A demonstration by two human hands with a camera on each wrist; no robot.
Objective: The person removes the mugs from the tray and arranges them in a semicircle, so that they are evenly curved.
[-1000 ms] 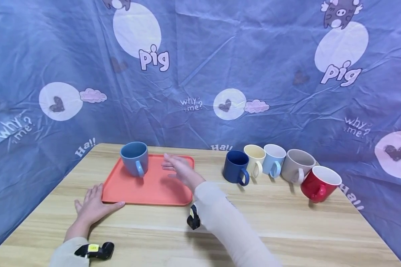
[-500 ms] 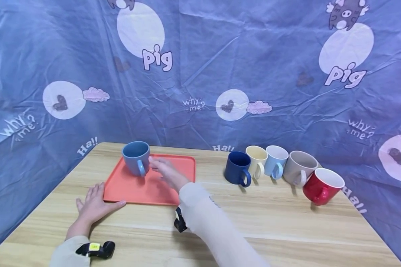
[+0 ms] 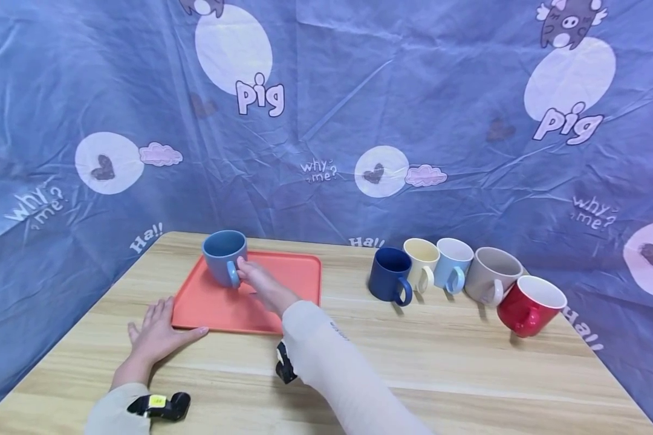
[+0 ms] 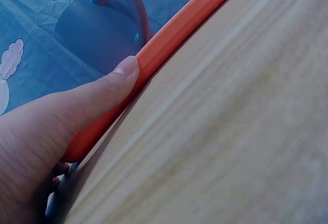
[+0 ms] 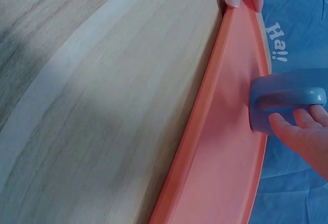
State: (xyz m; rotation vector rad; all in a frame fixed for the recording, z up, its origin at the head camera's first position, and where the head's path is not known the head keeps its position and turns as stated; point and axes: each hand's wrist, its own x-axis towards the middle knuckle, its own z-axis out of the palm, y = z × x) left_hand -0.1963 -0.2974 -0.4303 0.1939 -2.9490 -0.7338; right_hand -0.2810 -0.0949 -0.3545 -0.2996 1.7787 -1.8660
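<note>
A blue-grey mug (image 3: pixel 221 260) stands upright near the back left of an orange tray (image 3: pixel 261 308), its handle facing the front right. My right hand (image 3: pixel 258 281) reaches over the tray, fingertips right at the mug's handle. In the right wrist view, its thumb and fingers (image 5: pixel 300 126) are spread close beside the handle (image 5: pixel 294 97), not wrapped round it. My left hand (image 3: pixel 155 335) rests at the tray's front left corner, fingers spread along the left side. The left thumb (image 4: pixel 110 83) lies straight against the front rim.
On the right of the wooden table (image 3: pixel 413 362) stand a navy mug (image 3: pixel 386 278), a cream mug (image 3: pixel 418 260), a light blue mug (image 3: pixel 448 266), a grey mug (image 3: pixel 484 275) and a red mug (image 3: pixel 525 308). Behind the table hangs a blue patterned cloth (image 3: pixel 305 121).
My right hand has moved left across the tray up to the mug's handle. My left hand stays at the tray corner. The head view has shifted slightly.
</note>
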